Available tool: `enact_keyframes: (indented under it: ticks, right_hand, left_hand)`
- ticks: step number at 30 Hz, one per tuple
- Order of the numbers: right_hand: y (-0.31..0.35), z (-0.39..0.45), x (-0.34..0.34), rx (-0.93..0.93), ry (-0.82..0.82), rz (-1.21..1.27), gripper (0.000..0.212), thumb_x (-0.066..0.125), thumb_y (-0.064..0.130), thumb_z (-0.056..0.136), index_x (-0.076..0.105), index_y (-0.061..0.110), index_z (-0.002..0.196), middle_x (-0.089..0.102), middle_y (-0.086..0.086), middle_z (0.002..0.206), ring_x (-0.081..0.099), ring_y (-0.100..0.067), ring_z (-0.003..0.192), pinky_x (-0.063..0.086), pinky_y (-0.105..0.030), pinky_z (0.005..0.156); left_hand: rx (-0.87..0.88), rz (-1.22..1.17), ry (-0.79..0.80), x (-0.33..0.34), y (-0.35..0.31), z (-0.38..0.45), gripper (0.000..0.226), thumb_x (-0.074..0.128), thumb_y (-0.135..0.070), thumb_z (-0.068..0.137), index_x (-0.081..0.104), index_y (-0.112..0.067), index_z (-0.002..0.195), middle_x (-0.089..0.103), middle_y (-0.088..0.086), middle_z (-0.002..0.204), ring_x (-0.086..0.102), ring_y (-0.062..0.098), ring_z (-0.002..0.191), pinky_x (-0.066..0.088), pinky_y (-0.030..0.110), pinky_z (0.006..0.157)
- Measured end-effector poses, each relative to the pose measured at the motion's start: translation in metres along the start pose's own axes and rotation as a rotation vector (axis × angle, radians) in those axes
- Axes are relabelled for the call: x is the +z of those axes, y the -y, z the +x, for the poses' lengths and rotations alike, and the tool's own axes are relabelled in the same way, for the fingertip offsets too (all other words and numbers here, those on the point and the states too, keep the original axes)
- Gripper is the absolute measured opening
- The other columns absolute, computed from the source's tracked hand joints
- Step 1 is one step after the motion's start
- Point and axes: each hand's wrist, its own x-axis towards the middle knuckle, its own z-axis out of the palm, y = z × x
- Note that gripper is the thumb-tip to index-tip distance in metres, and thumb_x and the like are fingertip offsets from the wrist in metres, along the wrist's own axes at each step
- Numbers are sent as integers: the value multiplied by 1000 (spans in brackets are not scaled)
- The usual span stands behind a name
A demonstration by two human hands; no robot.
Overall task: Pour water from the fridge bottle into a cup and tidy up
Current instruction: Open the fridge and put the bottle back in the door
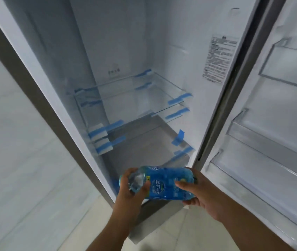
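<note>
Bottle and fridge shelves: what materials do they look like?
Bottle: likely thin clear plastic with a glossy blue printed label; its neck end shows see-through.
Fridge shelves: apparently clear glass or rigid plastic, can't tell which; transparent, thin dark edges, blue tape strips at corners.

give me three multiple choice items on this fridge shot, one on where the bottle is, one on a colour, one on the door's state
1. Where is the bottle?
A. standing on a glass shelf
B. held sideways in both hands in front of the fridge
C. in a door bin

2. What colour are the tape strips on the glass shelves?
A. red
B. yellow
C. blue

3. What state is the fridge door in?
A. swung open
B. fully closed
C. taken off

Answers:
1 B: the left hand grips the cap end and the right hand grips the base end.
2 C: every strip shows blue.
3 A: its inner bins face the camera on the right.
</note>
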Motion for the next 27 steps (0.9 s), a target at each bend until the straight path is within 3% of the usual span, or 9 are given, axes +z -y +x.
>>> enact_keyframes:
  ticks: [6,9,13,17,20,23,25,27]
  right_hand:
    - [5,80,22,56,-49,-102,49,81,44,85,59,29,125,69,-6,123,70,-23,111,64,-43,88]
    - [14,120,34,68,-41,-212,48,72,51,91,57,23,128,61,-6,123,64,-19,111,63,-37,89]
    - [20,162,51,104,3,-195,35,67,43,97,54,25,124,57,-2,116,60,-12,102,61,-29,82]
    - [24,202,59,67,41,-299,32,66,38,99,53,24,125,57,-1,110,61,-18,105,61,-37,92]
    - [23,226,60,36,86,-398,27,63,38,101,57,21,122,59,3,100,64,-14,93,61,-45,95]
    - [19,239,61,13,165,-390,24,64,34,101,56,29,123,64,4,107,66,-18,104,58,-47,100]
    - [13,242,59,-77,201,-482,33,73,38,94,56,37,121,65,11,116,64,-10,108,56,-37,94]
    - [7,244,56,-154,217,-510,43,79,40,88,53,40,122,64,16,120,62,-3,107,52,-25,85]
  left_hand:
    - [-226,-149,-130,4,26,61,36,72,-17,98,54,-37,122,62,4,127,72,30,109,62,53,94]
    - [-295,-218,-211,6,33,92,45,74,-15,97,53,-33,132,63,9,129,70,31,112,61,51,96]
    - [-321,-226,-314,11,37,127,49,70,-14,99,52,-38,138,66,8,129,73,27,105,65,43,84]
    - [-280,-123,-371,13,37,146,59,61,-19,106,39,-38,157,54,4,142,60,24,117,48,32,89]
    - [-269,-32,-409,11,48,158,62,57,-26,109,30,-43,162,43,7,162,56,25,122,48,30,83]
    - [-240,96,-444,6,59,169,62,51,-29,110,23,-42,164,44,7,163,60,26,130,49,31,89]
    - [-215,247,-414,6,64,169,64,49,-26,111,20,-44,165,56,1,146,67,18,108,54,25,80]
    - [-222,362,-375,12,66,165,64,50,-26,111,20,-53,161,56,-11,125,58,2,87,49,17,66]
